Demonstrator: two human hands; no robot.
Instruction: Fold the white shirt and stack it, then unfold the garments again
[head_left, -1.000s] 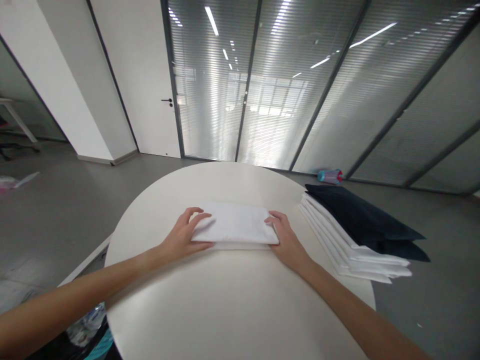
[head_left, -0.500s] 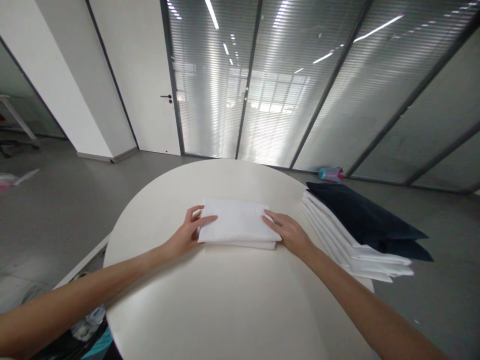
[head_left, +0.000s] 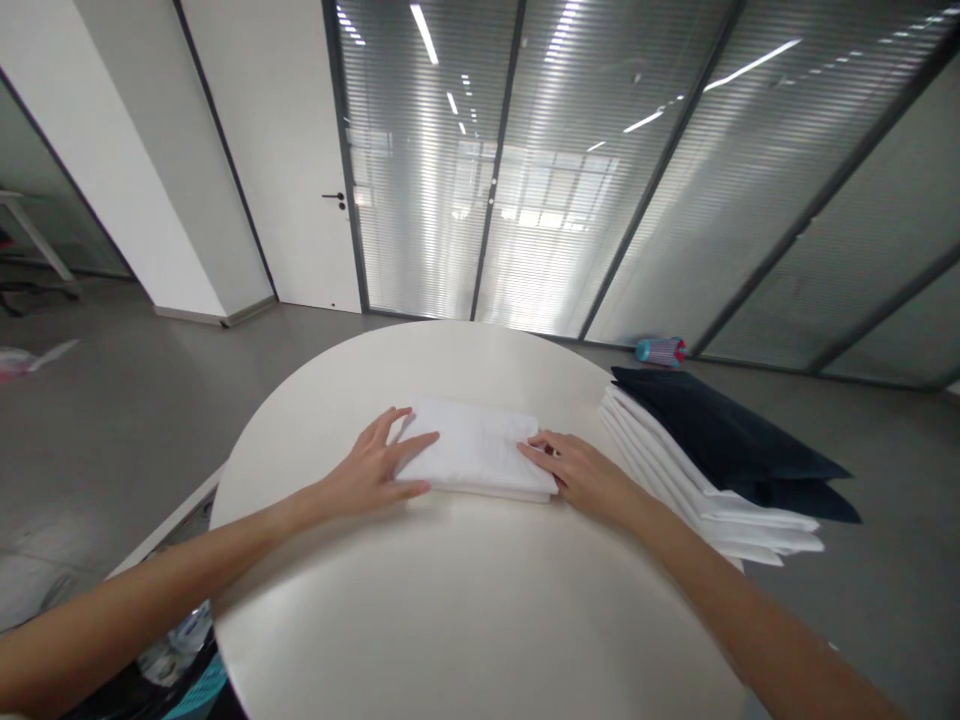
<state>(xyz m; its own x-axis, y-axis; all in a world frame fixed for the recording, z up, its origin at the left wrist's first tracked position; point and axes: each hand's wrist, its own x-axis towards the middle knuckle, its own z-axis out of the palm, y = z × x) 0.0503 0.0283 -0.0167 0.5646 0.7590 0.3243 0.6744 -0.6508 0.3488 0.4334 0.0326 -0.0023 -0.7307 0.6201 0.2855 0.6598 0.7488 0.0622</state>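
Observation:
A folded white cloth (head_left: 474,450) lies flat as a neat rectangle in the middle of the white round table (head_left: 480,590). My left hand (head_left: 375,462) rests at its left edge with the fingers spread, a fingertip on the top layer and the thumb side near the front corner. At the right edge, my right hand (head_left: 579,470) has its fingers bent around the cloth's side, pinching it; the fingertips underneath are hidden.
A stack of folded white cloths (head_left: 675,480) with a dark navy folded cloth (head_left: 727,430) on top stands at the table's right edge, overhanging it. A bin with a black liner (head_left: 172,670) is at lower left. A striped cylindrical object (head_left: 660,351) lies on the floor by the glass wall.
My left hand has loosened from the cloth's left edge and spread its fingers. The cloth's top has settled flatter onto the layer below. My right hand has shifted slightly left.

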